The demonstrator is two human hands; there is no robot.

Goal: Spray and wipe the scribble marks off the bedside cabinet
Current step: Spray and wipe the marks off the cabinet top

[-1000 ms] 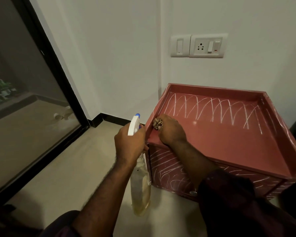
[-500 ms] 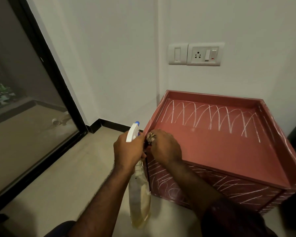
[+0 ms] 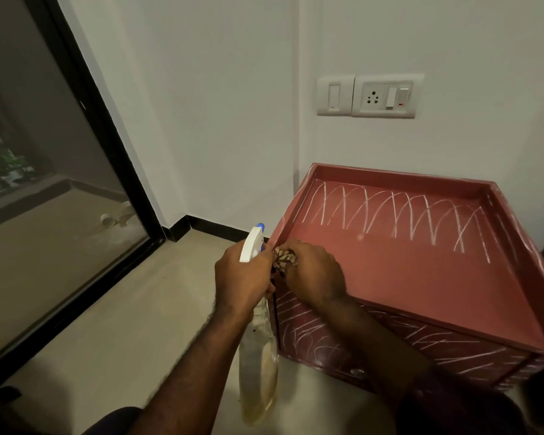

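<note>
A red bedside cabinet (image 3: 421, 277) stands in the wall corner, with white scribble marks (image 3: 390, 215) across the back of its top and more over its front and sides. My right hand (image 3: 314, 276) grips a bunched patterned cloth (image 3: 285, 259) at the cabinet's front left corner. My left hand (image 3: 244, 277) holds a spray bottle (image 3: 258, 365) by the neck just left of that corner. Its white and blue nozzle sticks up above my fingers, and the clear body with yellowish liquid hangs below.
A white wall with a switch and socket plate (image 3: 369, 95) rises behind the cabinet. A black-framed glass door (image 3: 76, 152) runs along the left. The pale tiled floor (image 3: 113, 309) lies open between the door and the cabinet.
My right hand has slid the cloth from the top's left rim down to the front left corner, close against my left hand. The view has tilted up a little.
</note>
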